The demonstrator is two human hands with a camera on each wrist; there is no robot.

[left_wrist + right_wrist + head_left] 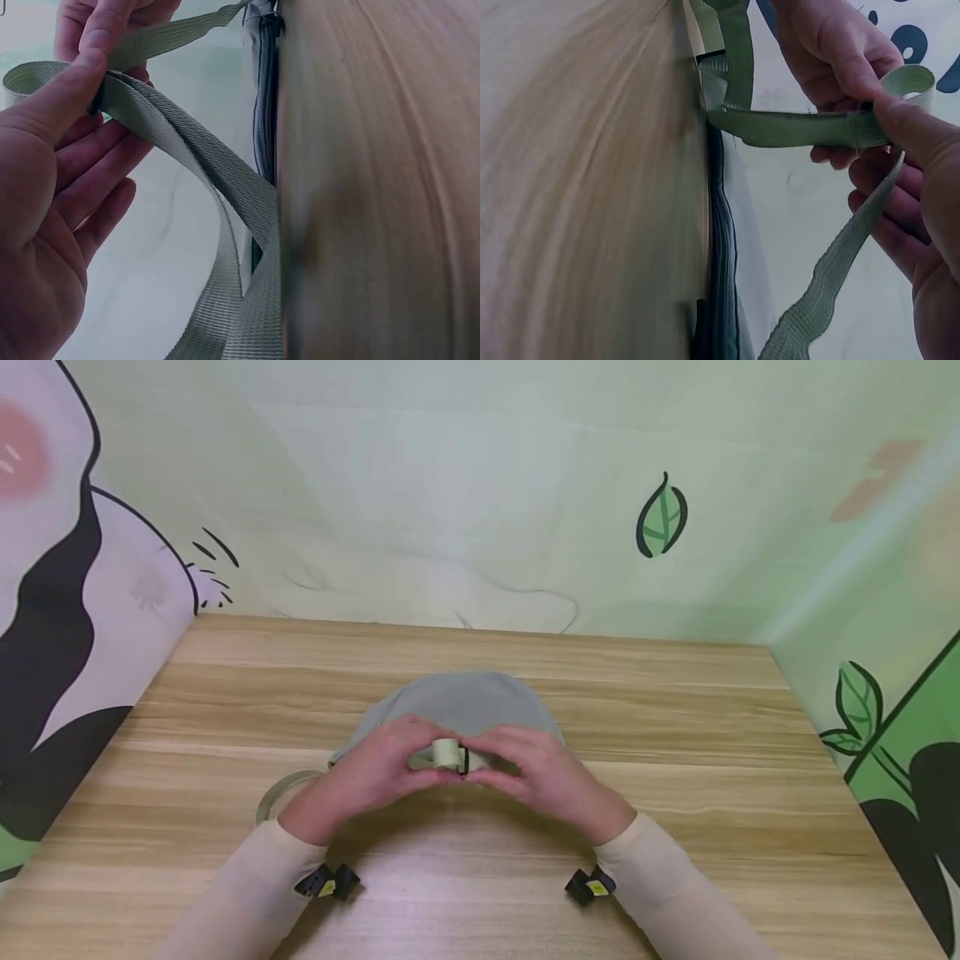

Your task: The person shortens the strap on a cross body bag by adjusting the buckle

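On the wood-grain table, just in front of the person, lies a grey bag, its pale green strap lifted between two hands over the bag's near edge. The left hand pinches the strap beside a small upright loop, thumb against the forefinger side, the other fingers loosely bent; the right hand pinches close by at the black buckle, thumb and forefinger nearly closed. As I judge it, the work is partway: the webbing looks already passed through the buckle, but the loop is not flat, so slack seems left to take up. From the head view I get the bag's rounded outline and a strap length curving out beside the left wrist, but hardly how the webbing runs. The left wrist view shows it doubled below the thumb, and a dark zipper along the bag's edge, which the head view misses. The right wrist view adds a dark bar on the strap near the bag's far end.
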